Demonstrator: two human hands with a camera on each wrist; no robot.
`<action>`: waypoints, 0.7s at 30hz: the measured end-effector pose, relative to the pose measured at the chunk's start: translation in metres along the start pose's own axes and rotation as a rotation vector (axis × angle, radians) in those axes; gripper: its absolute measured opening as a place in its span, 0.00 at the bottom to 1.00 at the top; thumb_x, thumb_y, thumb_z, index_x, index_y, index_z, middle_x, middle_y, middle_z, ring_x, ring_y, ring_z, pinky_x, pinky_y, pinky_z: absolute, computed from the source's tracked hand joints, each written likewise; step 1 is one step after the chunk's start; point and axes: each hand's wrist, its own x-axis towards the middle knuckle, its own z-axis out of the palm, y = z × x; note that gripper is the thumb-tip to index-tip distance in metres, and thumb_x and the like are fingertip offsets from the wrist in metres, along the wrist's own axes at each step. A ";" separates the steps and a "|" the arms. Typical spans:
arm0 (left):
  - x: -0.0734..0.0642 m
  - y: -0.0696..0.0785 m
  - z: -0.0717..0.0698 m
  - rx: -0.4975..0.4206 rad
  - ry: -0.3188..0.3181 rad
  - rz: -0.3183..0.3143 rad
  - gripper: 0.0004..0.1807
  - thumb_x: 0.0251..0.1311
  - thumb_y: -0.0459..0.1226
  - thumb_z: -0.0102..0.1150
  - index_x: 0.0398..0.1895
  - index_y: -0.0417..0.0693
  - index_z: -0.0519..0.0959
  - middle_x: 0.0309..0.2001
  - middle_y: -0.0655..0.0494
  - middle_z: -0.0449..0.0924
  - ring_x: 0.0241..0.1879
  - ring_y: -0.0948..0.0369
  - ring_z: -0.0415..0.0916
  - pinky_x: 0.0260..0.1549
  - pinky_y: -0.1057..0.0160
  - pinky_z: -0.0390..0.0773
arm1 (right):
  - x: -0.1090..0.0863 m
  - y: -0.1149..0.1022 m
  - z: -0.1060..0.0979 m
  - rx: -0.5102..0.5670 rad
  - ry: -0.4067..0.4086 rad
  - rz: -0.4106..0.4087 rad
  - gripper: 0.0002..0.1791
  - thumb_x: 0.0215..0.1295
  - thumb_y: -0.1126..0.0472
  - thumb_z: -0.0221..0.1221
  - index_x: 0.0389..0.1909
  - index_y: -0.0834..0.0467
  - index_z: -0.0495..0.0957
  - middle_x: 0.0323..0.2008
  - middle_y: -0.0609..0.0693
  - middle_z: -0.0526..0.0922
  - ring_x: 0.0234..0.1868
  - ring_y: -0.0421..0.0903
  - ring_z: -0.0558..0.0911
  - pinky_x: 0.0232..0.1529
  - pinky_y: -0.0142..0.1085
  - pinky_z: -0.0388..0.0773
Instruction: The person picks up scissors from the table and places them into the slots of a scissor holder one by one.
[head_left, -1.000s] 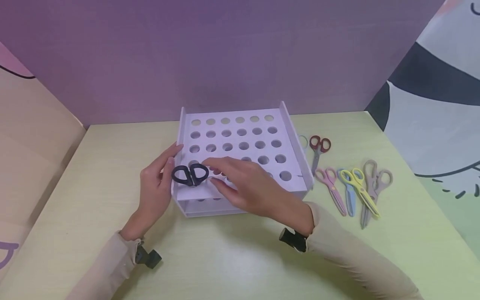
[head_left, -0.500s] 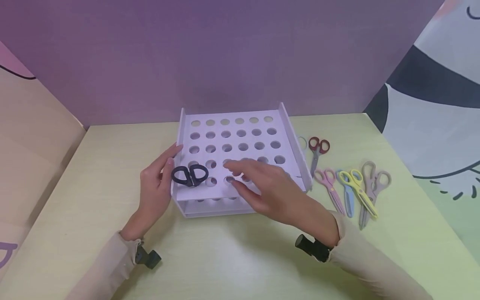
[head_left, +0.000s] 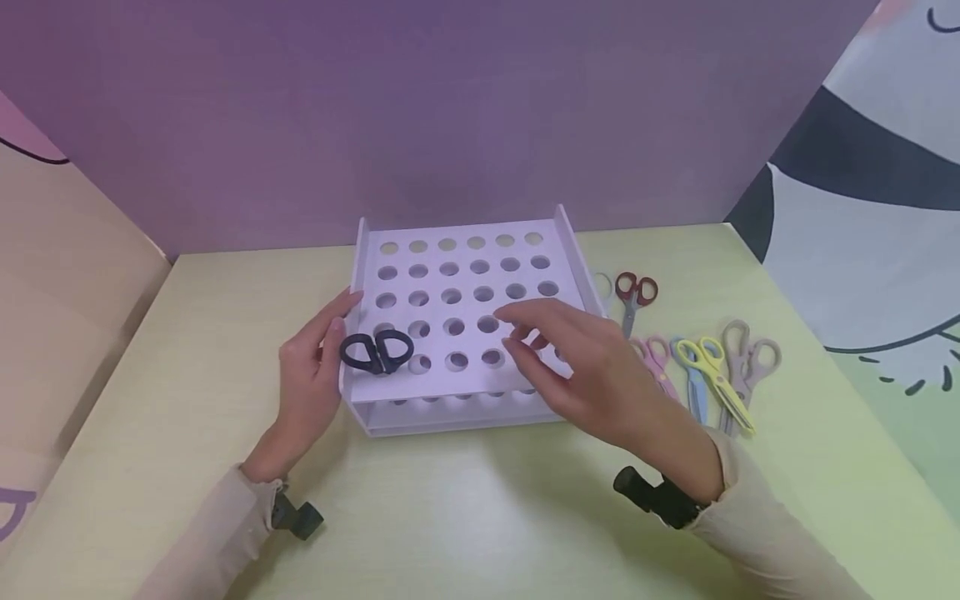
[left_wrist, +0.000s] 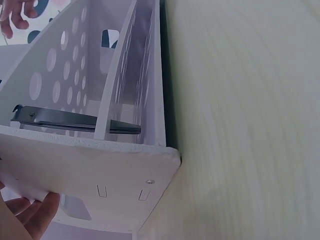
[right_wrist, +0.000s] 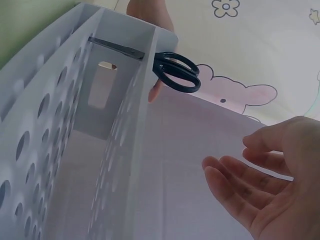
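A white storage rack (head_left: pixel 438 385) with rows of round holes stands on the table. Black-handled scissors (right_wrist: pixel 161 64) stick through a hole at its front left; the blades (left_wrist: pixel 55 117) reach down past the second shelf in the left wrist view. My left hand (head_left: pixel 309 371) holds the rack's left side panel, with fingertips over its top edge. Above the rack's right half is my right hand (head_left: pixel 600 362), holding nothing, its fingers relaxed and slightly bent. In the right wrist view, a gap separates the fingertips (right_wrist: pixel 212 164) from the thumb.
To the right of the rack lie red-handled scissors (head_left: pixel 636 290), pink scissors (head_left: pixel 662 360), blue scissors (head_left: pixel 697 396), yellow scissors (head_left: pixel 716 375) and grey-pink scissors (head_left: pixel 738 367). A pale handle loop (head_left: pixel 604 287) shows beside the rack's right wall. Behind the table (head_left: pixel 450 508) rises a purple panel (head_left: pixel 465 108).
My right hand has moved rightward, away from the black-handled scissors, across the top of the rack. Those scissors stay in their hole, and my left hand keeps its place on the side panel.
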 end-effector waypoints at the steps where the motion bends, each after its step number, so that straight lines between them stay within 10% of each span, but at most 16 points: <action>1: 0.000 0.000 0.000 0.001 0.003 0.000 0.17 0.73 0.30 0.47 0.59 0.42 0.80 0.61 0.47 0.79 0.63 0.51 0.73 0.38 0.78 0.74 | 0.001 0.000 -0.001 -0.002 0.002 -0.007 0.19 0.56 0.73 0.64 0.50 0.64 0.79 0.42 0.51 0.86 0.32 0.42 0.84 0.31 0.34 0.82; 5: -0.001 0.000 0.000 0.004 0.007 0.000 0.17 0.73 0.29 0.47 0.59 0.42 0.80 0.60 0.47 0.79 0.63 0.51 0.73 0.64 0.67 0.68 | 0.003 0.004 -0.008 -0.027 0.013 -0.009 0.18 0.57 0.73 0.64 0.49 0.64 0.79 0.40 0.51 0.86 0.33 0.42 0.84 0.31 0.32 0.82; 13: -0.001 -0.001 -0.001 0.010 0.011 0.013 0.18 0.72 0.27 0.47 0.58 0.41 0.81 0.59 0.45 0.79 0.62 0.49 0.74 0.63 0.68 0.69 | 0.004 0.021 -0.030 -0.159 0.040 0.058 0.14 0.60 0.72 0.62 0.48 0.66 0.79 0.41 0.55 0.85 0.35 0.45 0.85 0.34 0.38 0.83; 21: -0.002 -0.007 0.001 0.009 0.006 0.024 0.18 0.74 0.31 0.45 0.60 0.43 0.80 0.61 0.48 0.79 0.63 0.53 0.74 0.64 0.63 0.69 | 0.001 0.051 -0.047 -0.231 0.105 0.220 0.17 0.61 0.72 0.64 0.52 0.64 0.80 0.44 0.55 0.85 0.36 0.46 0.84 0.34 0.18 0.72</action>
